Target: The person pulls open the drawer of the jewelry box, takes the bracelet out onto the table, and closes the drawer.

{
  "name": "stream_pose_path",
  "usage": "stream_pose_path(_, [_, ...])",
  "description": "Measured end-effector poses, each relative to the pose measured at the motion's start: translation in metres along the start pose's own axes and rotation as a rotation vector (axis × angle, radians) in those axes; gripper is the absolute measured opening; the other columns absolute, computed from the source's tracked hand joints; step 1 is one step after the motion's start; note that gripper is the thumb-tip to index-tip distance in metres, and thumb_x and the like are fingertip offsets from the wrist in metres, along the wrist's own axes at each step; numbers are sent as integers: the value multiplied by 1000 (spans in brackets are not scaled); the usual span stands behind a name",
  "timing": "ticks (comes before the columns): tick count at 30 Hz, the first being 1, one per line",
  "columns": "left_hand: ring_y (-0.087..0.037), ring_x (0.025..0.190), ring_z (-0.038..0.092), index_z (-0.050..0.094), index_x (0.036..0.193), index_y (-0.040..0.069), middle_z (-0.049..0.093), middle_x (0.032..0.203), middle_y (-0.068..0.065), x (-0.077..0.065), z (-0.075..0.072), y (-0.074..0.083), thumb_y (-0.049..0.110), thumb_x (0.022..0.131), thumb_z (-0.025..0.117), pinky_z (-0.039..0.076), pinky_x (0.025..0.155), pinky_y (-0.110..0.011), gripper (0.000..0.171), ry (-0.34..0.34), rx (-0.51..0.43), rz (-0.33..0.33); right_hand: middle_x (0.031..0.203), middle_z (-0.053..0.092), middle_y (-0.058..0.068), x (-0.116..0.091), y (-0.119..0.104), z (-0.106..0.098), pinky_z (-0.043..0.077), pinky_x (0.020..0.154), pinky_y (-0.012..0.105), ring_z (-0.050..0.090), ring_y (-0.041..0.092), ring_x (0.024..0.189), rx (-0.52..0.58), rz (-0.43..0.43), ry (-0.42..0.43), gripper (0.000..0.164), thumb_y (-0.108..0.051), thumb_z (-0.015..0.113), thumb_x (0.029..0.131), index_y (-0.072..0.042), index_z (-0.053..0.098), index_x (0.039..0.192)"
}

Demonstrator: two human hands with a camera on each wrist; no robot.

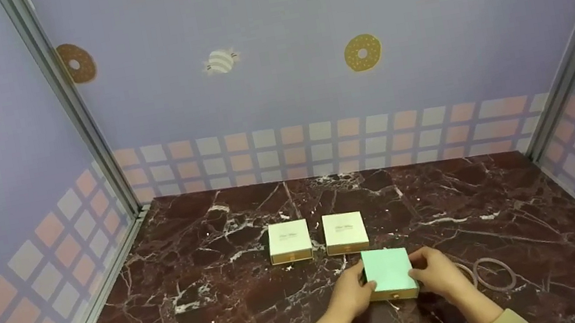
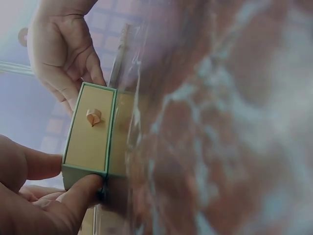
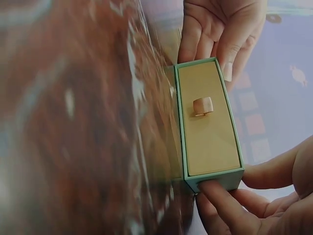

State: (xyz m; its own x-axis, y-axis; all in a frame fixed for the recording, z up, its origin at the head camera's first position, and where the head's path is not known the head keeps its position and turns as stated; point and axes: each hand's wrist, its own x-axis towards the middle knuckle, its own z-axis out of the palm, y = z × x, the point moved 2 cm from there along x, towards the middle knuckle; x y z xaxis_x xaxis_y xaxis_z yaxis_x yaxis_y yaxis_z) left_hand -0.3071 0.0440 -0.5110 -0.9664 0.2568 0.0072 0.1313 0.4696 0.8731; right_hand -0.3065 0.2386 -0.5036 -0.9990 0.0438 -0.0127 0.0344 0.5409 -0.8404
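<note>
A mint-green drawer box (image 1: 388,269) sits low at the marble table's front, its gold drawer front (image 2: 88,142) facing me. A small copper-coloured pull tab (image 3: 203,105) sticks out of that front, and the drawer is closed. My left hand (image 1: 348,293) grips the box's left side, thumb at the near corner. On the opposite side my right hand (image 1: 441,274) holds it between thumb and fingers. Both wrist views show fingers at the two ends of the box, its lower edge at the tabletop. Some fingertips are hidden behind it.
Two cream drawer boxes with small printed lettering, a left one (image 1: 288,235) and a right one (image 1: 344,226), stand side by side just behind. Right of my right wrist lie a pinkish hoop (image 1: 514,281) and another hoop (image 1: 471,273), partly hidden. Patterned panels enclose the table.
</note>
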Motion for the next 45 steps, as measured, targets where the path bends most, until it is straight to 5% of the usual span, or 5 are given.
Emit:
stream_pose_path(12, [-53, 144, 41, 39, 149, -17, 44, 153, -36, -19, -27, -10, 7, 98, 67, 36, 119, -65, 64, -44, 26, -34, 117, 70, 26, -9, -16, 23, 56, 97, 52, 67, 39, 114, -96, -40, -49, 37, 7, 65, 89, 17, 61, 124])
stream_pose_path(31, [-53, 143, 42, 39, 150, -15, 43, 153, -37, -22, -36, -15, 9, 97, 69, 38, 117, -66, 66, -57, 21, -57, 120, 70, 24, -15, -13, 32, 60, 87, 42, 69, 32, 108, -24, -96, -42, 47, 1, 80, 84, 12, 62, 126])
stream_pose_path(45, [-53, 142, 44, 27, 155, -16, 40, 155, -37, -22, -37, -13, 18, 91, 79, 41, 115, -67, 90, -59, 60, -94, 136, 58, 37, -11, -6, 25, 65, 84, 38, 68, 42, 115, 91, -147, -264, 58, -1, 72, 92, 18, 48, 141])
